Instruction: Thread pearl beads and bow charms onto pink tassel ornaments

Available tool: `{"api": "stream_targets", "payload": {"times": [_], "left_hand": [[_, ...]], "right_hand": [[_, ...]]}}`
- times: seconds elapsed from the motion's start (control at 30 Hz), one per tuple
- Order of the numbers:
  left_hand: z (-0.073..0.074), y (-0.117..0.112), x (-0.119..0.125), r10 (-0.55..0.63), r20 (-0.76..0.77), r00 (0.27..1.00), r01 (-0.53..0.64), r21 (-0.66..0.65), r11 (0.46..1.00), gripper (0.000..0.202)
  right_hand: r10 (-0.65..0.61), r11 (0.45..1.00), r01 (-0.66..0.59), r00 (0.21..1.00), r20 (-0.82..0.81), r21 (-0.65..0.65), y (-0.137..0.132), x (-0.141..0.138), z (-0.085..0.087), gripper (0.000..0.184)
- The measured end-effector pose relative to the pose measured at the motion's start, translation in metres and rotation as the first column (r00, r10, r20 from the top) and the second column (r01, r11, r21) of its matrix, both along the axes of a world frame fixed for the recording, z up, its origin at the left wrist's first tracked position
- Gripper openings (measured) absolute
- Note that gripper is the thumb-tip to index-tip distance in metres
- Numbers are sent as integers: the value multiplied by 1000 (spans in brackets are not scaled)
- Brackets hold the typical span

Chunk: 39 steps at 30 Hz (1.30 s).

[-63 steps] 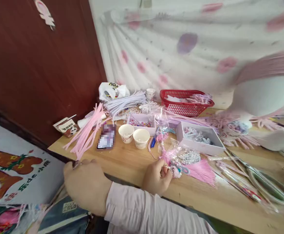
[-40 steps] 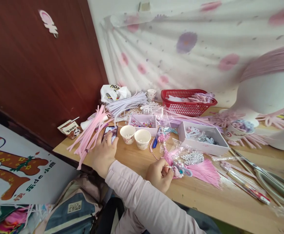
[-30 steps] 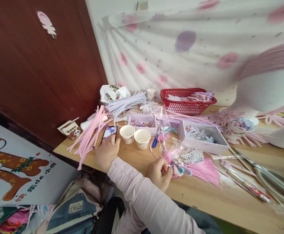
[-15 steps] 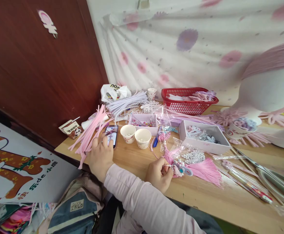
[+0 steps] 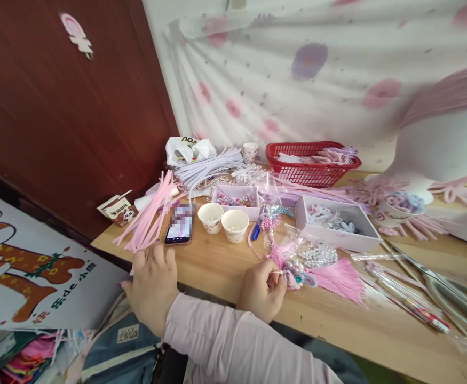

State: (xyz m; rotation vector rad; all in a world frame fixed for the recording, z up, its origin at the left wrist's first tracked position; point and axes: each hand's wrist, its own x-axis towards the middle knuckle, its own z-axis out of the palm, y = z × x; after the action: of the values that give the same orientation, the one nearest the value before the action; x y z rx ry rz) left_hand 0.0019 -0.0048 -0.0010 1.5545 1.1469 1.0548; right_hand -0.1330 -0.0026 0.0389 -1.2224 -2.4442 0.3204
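Observation:
My arms are crossed, so my right hand (image 5: 153, 290) is on the left side, at the table's front edge. It is empty, palm down, with its fingers apart and slightly bent, beside the pink pipe cleaners (image 5: 149, 213). Just beyond the fingertips lies a phone (image 5: 179, 232), its screen lit and partly blurred. Under the right forearm, my left hand (image 5: 262, 290) is closed, thumb and fingers pinching the near end of a beaded tassel ornament (image 5: 295, 277). This has pearls, a blue gem and a pink tassel (image 5: 339, 280); the exact grip point is partly hidden.
Two paper cups (image 5: 235, 226) with beads stand mid-table, before a lilac bead box (image 5: 237, 200). Behind are a red basket (image 5: 309, 173) and white pipe cleaners (image 5: 211, 165). To the right are a white box (image 5: 337, 229), large scissors (image 5: 449, 293) and a mannequin head (image 5: 433, 144).
My right hand has drawn back from the phone toward the table's front edge, uncovering the screen. My left hand keeps its pinch on the ornament in nearly the same place.

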Motion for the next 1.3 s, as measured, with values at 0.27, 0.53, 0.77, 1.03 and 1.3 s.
{"api": "stream_targets", "payload": {"times": [0.27, 0.53, 0.77, 1.03, 1.3], "left_hand": [[-2, 1, 0, -3, -16, 1000, 4, 17, 1000, 31], [-1, 2, -1, 8, -31, 999, -7, 13, 1000, 31], [-4, 3, 1, 28, -40, 999, -27, 6, 1000, 30], [0, 1, 0, 33, -22, 999, -33, -6, 999, 31], [-5, 0, -2, 91, 42, 995, -88, -74, 993, 30]], "right_hand": [[-36, 999, 36, 999, -8, -16, 12, 8, 1, 47], [-102, 995, 102, 995, -10, -22, 20, 5, -4, 53], [-154, 987, 154, 988, -7, -45, 41, 9, -2, 47], [-96, 995, 98, 994, -59, 21, 3, 31, 25, 47], [-14, 987, 50, 973, -232, 153, -65, 139, 21, 14]]}}
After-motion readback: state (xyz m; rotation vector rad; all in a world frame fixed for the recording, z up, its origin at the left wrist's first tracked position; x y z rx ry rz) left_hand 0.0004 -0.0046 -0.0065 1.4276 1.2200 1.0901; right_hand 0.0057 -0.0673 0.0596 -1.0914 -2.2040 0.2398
